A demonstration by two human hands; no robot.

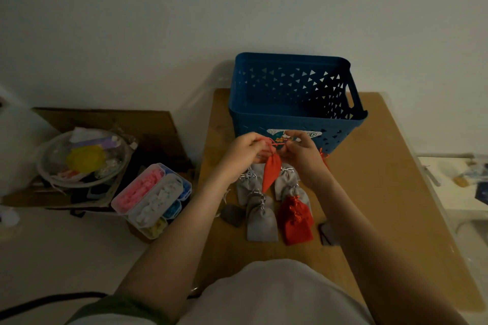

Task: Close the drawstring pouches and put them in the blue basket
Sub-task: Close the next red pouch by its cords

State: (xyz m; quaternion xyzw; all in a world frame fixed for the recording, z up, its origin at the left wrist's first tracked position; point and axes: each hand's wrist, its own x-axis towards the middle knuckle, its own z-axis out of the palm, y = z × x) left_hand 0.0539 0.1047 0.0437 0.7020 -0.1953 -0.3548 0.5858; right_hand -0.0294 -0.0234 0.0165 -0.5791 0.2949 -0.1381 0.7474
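While I pinch the cords, this is the closing step for one pouch, not yet the drop-off. My left hand (244,152) has its fingers curled, pinching one end of the orange drawstring (274,143); my right hand (301,155) is curled the same way on the other end, and the cord runs taut between them. The orange-red pouch (272,171) hangs from that cord in the air, just in front of the near wall of the blue basket (303,119) and above the pouches lying on the worktop (383,192). Its long axis runs roughly up and down in the view: gathered mouth on top at my fingers, bottom corner pointing down and a little to my left. The neck looks nearly cinched, though I can't tell if it is fully shut. Next move, as I judge it: finish pulling the ends apart, then lift the pouch over the near rim and let go inside. No pouch shows in the part of the basket I can see. Grey pouches (261,221) and red pouches (295,221) wait on the worktop, so most of the job looks undone.
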